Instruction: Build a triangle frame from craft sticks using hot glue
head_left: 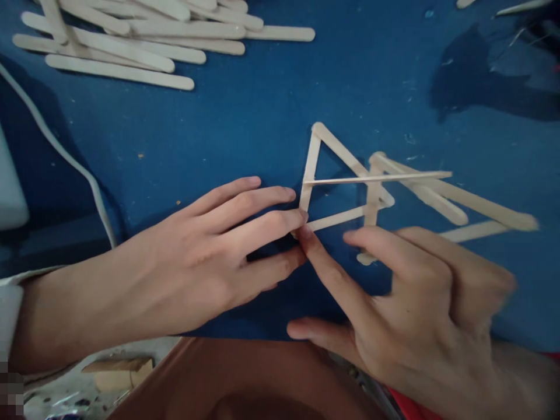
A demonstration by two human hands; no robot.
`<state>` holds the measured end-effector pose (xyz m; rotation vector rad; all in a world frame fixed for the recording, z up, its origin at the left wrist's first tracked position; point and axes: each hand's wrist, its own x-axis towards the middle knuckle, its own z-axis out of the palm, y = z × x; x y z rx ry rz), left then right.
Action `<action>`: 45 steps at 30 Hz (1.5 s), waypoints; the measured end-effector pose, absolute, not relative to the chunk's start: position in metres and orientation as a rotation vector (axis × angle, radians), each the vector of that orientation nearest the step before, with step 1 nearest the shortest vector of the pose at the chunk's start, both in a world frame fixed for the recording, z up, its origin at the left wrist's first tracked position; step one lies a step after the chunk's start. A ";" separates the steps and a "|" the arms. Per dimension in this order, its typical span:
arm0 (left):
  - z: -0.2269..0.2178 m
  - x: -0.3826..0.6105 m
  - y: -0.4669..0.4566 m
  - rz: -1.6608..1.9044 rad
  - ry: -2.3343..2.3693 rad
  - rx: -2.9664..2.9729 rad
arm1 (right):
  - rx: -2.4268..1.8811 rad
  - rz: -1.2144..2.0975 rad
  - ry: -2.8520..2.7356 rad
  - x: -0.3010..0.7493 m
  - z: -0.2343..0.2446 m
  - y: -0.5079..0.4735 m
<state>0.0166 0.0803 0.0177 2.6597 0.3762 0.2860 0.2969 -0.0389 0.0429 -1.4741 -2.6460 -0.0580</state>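
Note:
My left hand point(205, 251) lies palm down with its fingers outstretched and apart. Two of its fingertips meet the lower left corner of a triangle of popsicle sticks point(336, 217). At that same corner the index fingertip of my right hand point(406, 291) presses down. My right thumb stands away from the other fingers, which are bent, and nothing shows in their grasp. A thin stick point(380, 178), seen nearly edge-on, crosses above the triangle. To the right, a second frame of popsicle sticks point(476, 201) overlaps the triangle and lies partly behind my right hand.
A pile of loose popsicle sticks point(144, 44) lies at the upper left of the blue table point(245, 128). A white cable point(65, 149) runs down the left side beside a pale object point(11, 186). Something dark and blurred point(542, 41) is at the upper right.

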 end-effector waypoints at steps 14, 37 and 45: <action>0.016 0.020 0.086 0.317 0.299 2.695 | -1.669 0.808 -2.409 0.296 0.053 -0.046; 0.009 0.021 0.091 0.405 0.226 2.748 | -1.589 0.091 -2.733 0.293 0.054 -0.039; 0.012 0.021 0.087 0.390 0.269 2.732 | -1.361 -0.048 -2.847 0.294 0.052 -0.023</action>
